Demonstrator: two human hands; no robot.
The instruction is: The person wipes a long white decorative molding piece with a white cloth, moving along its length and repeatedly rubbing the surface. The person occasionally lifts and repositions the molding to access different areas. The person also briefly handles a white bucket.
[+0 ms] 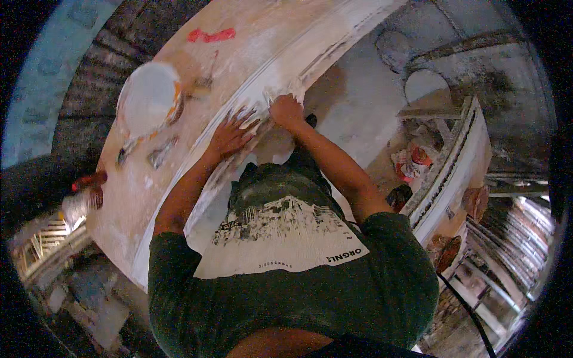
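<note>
A large curved wooden panel lies before me, with a white-coated moulded strip along its near edge. My left hand rests on that strip, its fingers spread flat and smeared with white. Just to the right, my right hand is closed against the same edge. A small pale patch shows at its fingertips, but I cannot make out what it grips. Dark and white smears run along the panel's edge beyond both hands.
On the panel stand a round white tub with orange stains and a flat scraper-like tool. A red strip lies farther off. At right, a second curved frame borders some red-and-white litter. A dark cable hangs at lower right.
</note>
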